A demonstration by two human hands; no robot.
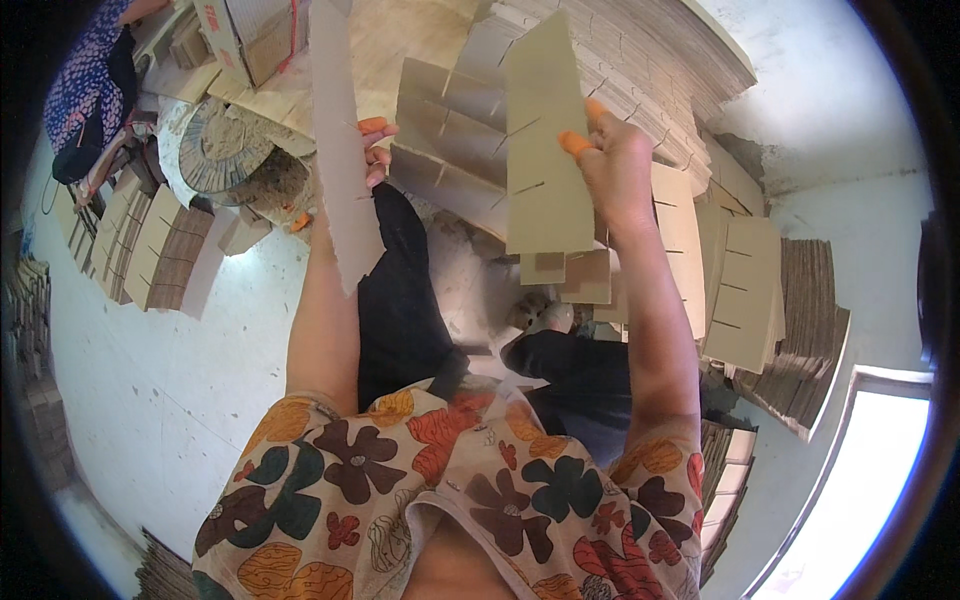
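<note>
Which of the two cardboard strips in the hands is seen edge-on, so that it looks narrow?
The strip in the left hand: the left strip looks narrow and grey. The right strip, in the right hand, shows its broad tan face with slots.

A brown cardboard box with red markings stands on the floor, far upper left.

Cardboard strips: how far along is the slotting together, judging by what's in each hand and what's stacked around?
Done: a partly joined grid of slotted strips stands in front of the person. In hand: the left hand holds up a long grey strip; the right hand grips a slotted strip against the grid. Left: loose slotted strips lean at the right, and flat stacks wait on the floor.
</note>
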